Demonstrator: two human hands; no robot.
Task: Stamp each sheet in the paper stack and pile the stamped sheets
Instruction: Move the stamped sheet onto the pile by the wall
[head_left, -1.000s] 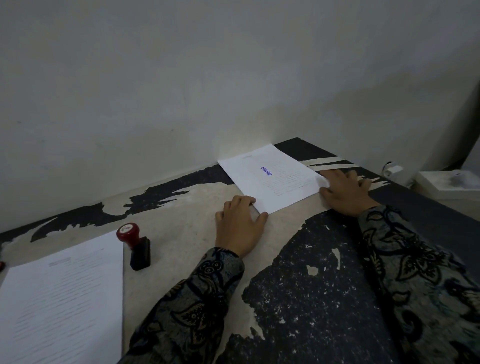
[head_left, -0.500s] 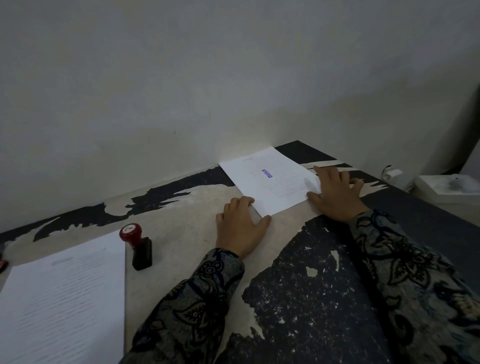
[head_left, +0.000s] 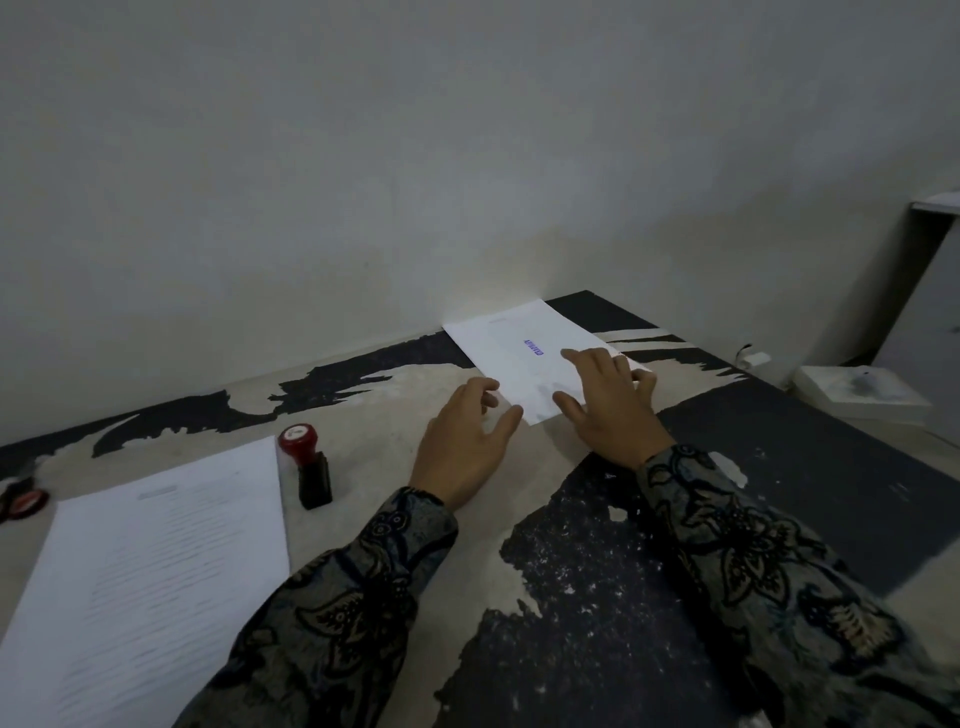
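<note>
From the head view, both hands are out at the far side of the bench (head_left: 779, 493), by the stamped sheet (head_left: 514, 353) that lies close under the wall (head_left: 363, 182). The right hand (head_left: 605, 402) lies flat on that sheet's near right part, fingers straight and spread, its grip wide and holding nothing. The left hand (head_left: 465, 444) hangs just beside the sheet's near left corner, fingers loosely bent and apart; whether the thumb touches the paper edge I cannot tell. A blue mark (head_left: 533, 347) shows on the sheet just beyond the right fingertips.

The sheet's long axis runs slantwise, from the far left by the wall towards the near right. The unstamped stack (head_left: 145, 587) lies well apart, down at the near left, its long axis running away from the person. The stamp (head_left: 306, 462) stands upright just beside the stack's far right corner, between the stack and the left hand. So the left hand looks the nearer one to both stamp and stack, and I judge the next sheet lies to its near left.

The bench between the hands and the stack shows bare, peeling surface. A small red thing (head_left: 23, 501) sits at the left edge, and a white box (head_left: 857, 395) off to the far right
</note>
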